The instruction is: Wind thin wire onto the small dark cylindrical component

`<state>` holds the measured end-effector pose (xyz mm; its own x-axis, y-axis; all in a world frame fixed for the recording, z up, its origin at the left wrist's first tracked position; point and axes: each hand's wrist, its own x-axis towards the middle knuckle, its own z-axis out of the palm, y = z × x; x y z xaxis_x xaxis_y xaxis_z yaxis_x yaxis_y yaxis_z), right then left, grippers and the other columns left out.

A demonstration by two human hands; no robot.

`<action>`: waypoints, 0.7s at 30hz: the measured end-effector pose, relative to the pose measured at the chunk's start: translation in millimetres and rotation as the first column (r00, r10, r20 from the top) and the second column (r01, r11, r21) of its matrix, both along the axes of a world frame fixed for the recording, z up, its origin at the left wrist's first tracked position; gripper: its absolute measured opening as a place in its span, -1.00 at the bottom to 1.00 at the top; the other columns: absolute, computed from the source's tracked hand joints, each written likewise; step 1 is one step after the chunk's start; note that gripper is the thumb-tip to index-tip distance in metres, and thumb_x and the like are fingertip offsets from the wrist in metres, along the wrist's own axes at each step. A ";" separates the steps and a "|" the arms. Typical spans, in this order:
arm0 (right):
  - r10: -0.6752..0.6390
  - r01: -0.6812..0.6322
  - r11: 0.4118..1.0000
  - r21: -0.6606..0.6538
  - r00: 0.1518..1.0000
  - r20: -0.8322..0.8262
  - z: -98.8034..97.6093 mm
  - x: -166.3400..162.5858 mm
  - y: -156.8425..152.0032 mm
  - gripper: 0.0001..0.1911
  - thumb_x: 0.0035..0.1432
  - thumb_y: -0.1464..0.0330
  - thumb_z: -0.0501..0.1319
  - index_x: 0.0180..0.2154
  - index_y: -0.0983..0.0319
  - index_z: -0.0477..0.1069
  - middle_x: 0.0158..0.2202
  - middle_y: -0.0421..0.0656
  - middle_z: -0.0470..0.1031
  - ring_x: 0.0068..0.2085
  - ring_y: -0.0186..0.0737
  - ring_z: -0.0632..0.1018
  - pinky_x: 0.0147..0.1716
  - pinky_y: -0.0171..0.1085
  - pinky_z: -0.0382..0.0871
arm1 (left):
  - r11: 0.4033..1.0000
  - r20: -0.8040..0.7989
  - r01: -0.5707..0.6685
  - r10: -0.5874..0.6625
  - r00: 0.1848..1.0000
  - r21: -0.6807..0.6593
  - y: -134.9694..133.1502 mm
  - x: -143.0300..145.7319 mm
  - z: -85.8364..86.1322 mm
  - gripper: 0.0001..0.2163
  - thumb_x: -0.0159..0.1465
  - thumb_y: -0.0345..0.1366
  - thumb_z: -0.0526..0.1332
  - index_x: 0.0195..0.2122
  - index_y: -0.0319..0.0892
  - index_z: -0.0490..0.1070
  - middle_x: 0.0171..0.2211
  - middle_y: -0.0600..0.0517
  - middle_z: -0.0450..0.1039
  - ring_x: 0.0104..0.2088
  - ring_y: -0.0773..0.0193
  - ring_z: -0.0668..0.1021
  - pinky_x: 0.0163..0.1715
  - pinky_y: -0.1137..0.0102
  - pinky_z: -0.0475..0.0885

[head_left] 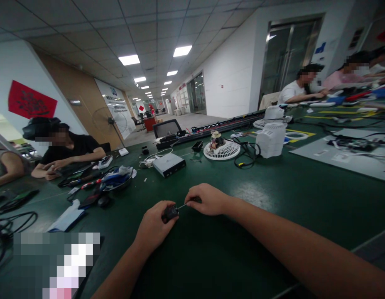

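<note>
My left hand (155, 226) is closed round a small dark part (170, 212), held just above the green table (273, 199). My right hand (206, 199) pinches a thin metal tool (182, 205) whose tip meets that dark part. The two hands sit close together near the table's front middle. What kind of part it is I cannot make out.
Behind the hands lie a grey box (169, 164), a white fan grille with a motor (221, 149), a white fan housing (271, 139) and black cables (246, 154). A person sits at the left (66, 151), others at the far right (300, 89). Tools and cables clutter the left side.
</note>
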<state>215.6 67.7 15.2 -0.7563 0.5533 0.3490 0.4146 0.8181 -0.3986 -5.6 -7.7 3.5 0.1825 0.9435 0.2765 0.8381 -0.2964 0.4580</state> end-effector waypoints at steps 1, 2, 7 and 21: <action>-0.016 0.016 1.000 0.017 1.000 -0.001 0.2 -0.4 -0.4 -0.80 0.18 0.39 0.18 -0.22 0.22 0.57 -0.27 -0.13 0.58 -0.26 -0.22 0.53 -0.27 -0.30 0.29 | 1.000 -0.003 0.010 -0.010 1.000 -0.001 0.0 0.2 0.1 -0.74 0.17 -0.27 0.24 -0.09 -0.08 0.47 -0.17 0.00 0.55 -0.20 0.14 0.56 -0.16 0.27 0.45; -0.034 0.034 0.999 0.037 0.999 0.004 0.4 -0.9 -0.7 -0.80 0.18 0.38 0.17 -0.22 0.22 0.57 -0.27 -0.12 0.58 -0.26 -0.21 0.53 -0.27 -0.29 0.29 | 1.000 -0.007 0.016 -0.016 1.000 0.001 0.1 0.2 0.1 -0.74 0.17 -0.27 0.24 -0.09 -0.08 0.47 -0.17 0.00 0.54 -0.19 0.14 0.56 -0.16 0.27 0.44; -0.045 0.044 0.999 0.012 0.997 0.060 -1.6 -1.9 -0.4 -0.80 0.16 0.37 0.18 -0.24 0.20 0.57 -0.32 -0.15 0.60 -0.32 -0.21 0.54 -0.34 -0.30 0.28 | 0.999 -0.031 0.012 -0.011 0.999 0.035 0.2 -0.2 -0.1 -0.74 0.17 -0.27 0.25 -0.09 -0.06 0.48 -0.18 0.02 0.55 -0.20 0.14 0.57 -0.18 0.29 0.44; -0.366 0.369 0.929 0.007 0.920 0.138 2.9 -4.3 -3.5 -0.69 0.30 0.21 0.03 -0.28 0.24 0.44 -0.37 -0.08 0.54 -0.38 -0.17 0.52 -0.44 -0.27 0.20 | 0.985 -0.067 -0.163 0.166 0.984 0.057 3.3 -2.6 -3.5 -0.71 0.18 -0.22 0.24 -0.07 -0.08 0.47 -0.20 0.01 0.57 -0.21 0.12 0.58 -0.21 0.28 0.45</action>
